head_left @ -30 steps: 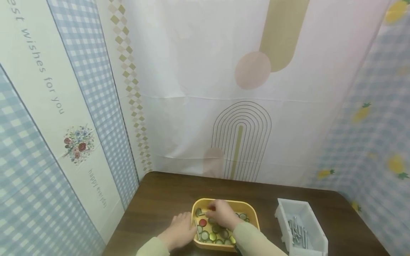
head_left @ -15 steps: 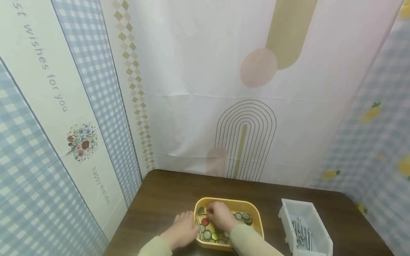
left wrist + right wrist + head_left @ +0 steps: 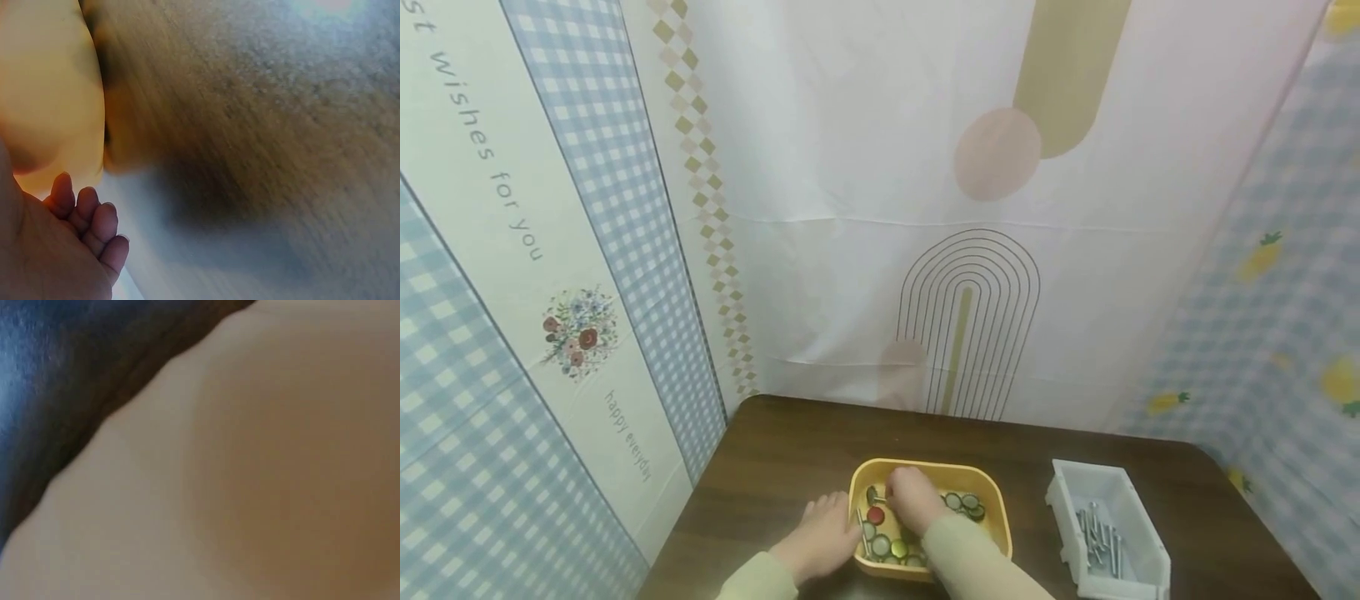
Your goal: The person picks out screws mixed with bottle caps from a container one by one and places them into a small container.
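In the head view my right hand (image 3: 914, 498) reaches into a yellow basket (image 3: 992, 492). Its curled fingertips are at the end of a short metal bolt (image 3: 880, 499), beside an upright bottle cap (image 3: 872, 493) near the back left corner. Around that hand lie several bottle caps, among them a red one (image 3: 876, 516) and a gold one (image 3: 899, 547). Another bolt (image 3: 863, 533) leans along the left wall. My left hand (image 3: 822, 536) rests at the basket's left rim, its loosely bent fingers (image 3: 103, 226) outside the wall. Skin fills most of the right wrist view, hiding the right fingertips.
A white bin (image 3: 1138, 533) with several metal bolts (image 3: 1101, 537) stands on the dark wooden table (image 3: 797, 454), right of the basket. Patterned cloth (image 3: 827, 292) hangs behind the table and at both sides.
My right hand has curled further down at the short bolt, and its forearm has swung slightly left over the basket. The left hand stays at the rim. The head view shifted slightly.
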`<state>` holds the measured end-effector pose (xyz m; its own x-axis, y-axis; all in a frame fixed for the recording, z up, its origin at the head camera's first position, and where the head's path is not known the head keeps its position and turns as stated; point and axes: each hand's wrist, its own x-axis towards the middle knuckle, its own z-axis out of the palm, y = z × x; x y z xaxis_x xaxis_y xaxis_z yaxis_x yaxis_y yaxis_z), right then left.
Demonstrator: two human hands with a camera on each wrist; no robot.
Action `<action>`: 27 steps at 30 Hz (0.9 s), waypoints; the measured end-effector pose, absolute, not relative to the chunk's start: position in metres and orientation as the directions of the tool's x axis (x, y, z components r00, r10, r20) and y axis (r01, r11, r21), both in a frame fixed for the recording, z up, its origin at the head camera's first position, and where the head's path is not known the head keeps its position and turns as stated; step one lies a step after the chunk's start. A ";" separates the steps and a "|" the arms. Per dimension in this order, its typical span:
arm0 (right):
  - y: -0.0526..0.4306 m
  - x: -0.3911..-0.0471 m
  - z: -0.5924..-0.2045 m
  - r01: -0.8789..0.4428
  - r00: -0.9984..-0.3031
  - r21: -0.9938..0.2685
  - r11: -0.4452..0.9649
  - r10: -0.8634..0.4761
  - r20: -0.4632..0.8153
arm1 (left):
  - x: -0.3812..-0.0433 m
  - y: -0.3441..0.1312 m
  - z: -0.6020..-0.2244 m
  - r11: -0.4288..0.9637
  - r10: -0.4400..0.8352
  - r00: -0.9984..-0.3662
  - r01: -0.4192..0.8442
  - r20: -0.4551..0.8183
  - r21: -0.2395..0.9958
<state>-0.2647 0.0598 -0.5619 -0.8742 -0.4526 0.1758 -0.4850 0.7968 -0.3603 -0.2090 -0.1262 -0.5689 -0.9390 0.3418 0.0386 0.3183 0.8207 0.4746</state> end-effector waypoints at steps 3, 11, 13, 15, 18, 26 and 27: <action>0.056 -0.266 -0.566 -0.457 -0.889 -0.334 0.824 -0.423 0.174 | -0.209 -0.127 -0.566 0.817 0.332 -0.943 0.308 0.039 0.487; 0.048 -0.265 -0.570 -0.414 -0.910 -0.334 0.847 -0.383 0.158 | -0.209 -0.132 -0.571 0.813 0.326 -0.944 0.304 0.045 0.496; 0.049 -0.265 -0.569 -0.412 -0.911 -0.337 0.847 -0.382 0.154 | -0.209 -0.132 -0.573 0.812 0.327 -0.943 0.311 0.057 0.494; 0.049 -0.264 -0.569 -0.410 -0.912 -0.343 0.845 -0.381 0.153 | -0.208 -0.131 -0.573 0.808 0.324 -0.944 0.312 0.066 0.499; 0.051 -0.262 -0.571 -0.405 -0.914 -0.367 0.838 -0.374 0.155 | -0.206 -0.129 -0.572 0.803 0.324 -0.944 0.312 0.067 0.507; 0.056 -0.260 -0.572 -0.397 -0.917 -0.353 0.847 -0.351 0.191 | -0.205 -0.124 -0.571 0.802 0.338 -0.937 0.334 0.084 0.495; 0.056 -0.260 -0.571 -0.398 -0.916 -0.349 0.848 -0.348 0.200 | -0.205 -0.123 -0.570 0.799 0.337 -0.937 0.335 0.089 0.500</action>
<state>-0.2604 0.0564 -0.5709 -0.9159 -0.3479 0.2001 -0.3984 0.8481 -0.3494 -0.2049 -0.1228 -0.5701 -0.9371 0.3373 0.0895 0.3352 0.7987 0.4998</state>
